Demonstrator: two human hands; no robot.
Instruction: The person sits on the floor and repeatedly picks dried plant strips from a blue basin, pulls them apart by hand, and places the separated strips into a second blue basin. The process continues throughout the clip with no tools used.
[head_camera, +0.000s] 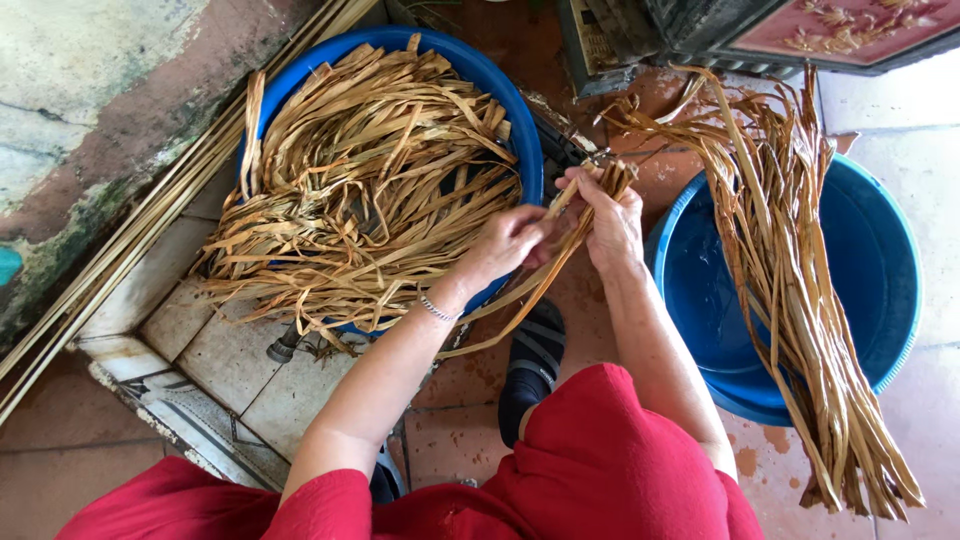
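We are seeing 2 blue plastic basins: one (525, 130) is brimming with tangled dried leaf strips (370, 190), the other (880, 270) is holding water, with a long bundle of strips (790, 290) lying across its rim. Thin bamboo canes (150, 220) are leaning along the stained wall (90, 90). A dark sandal (535, 350) is resting on reddish floor tiles (60, 470).

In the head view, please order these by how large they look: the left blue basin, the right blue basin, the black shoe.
1. and 2. Left blue basin and right blue basin: about alike; strips cover both, so no ranking.
3. Black shoe: clearly smallest.
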